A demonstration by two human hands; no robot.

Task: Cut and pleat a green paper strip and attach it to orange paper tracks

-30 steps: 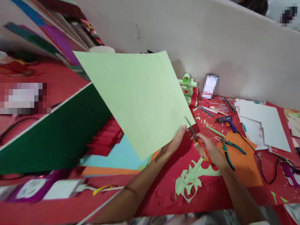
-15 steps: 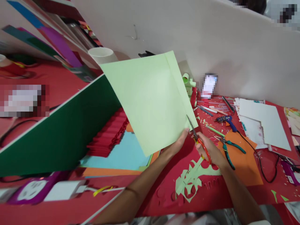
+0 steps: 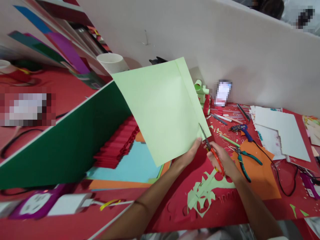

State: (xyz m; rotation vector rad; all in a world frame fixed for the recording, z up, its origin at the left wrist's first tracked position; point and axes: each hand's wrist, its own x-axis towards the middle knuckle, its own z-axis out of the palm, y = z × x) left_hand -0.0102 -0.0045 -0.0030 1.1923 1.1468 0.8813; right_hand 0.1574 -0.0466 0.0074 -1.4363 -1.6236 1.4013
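A large sheet of light green paper (image 3: 160, 110) is held up in front of me, with a faint line running along its right side. My left hand (image 3: 194, 149) pinches the sheet at its lower edge, the thumb on the near face. In my right hand (image 3: 221, 158) are scissors (image 3: 217, 159) with red-orange handles. Their blades lie at the sheet's lower right, close to the line and just right of my left thumb. Below my hands, light green paper scraps (image 3: 201, 196) with cut-out holes rest on the red surface.
Pliers (image 3: 246, 156) lie on orange paper (image 3: 265, 180) at right, near a blue glue gun (image 3: 242, 129) and its cable. A green board (image 3: 62, 140) stands at left beside folded red paper (image 3: 116, 143). Behind are a white cup (image 3: 111, 61), a phone (image 3: 223, 93) and a partition (image 3: 225, 43).
The view has shifted slightly, and the sheet's upper left corner has tipped a little to the right and down. Both hands keep their grip, and the scissors stay at nearly the same spot.
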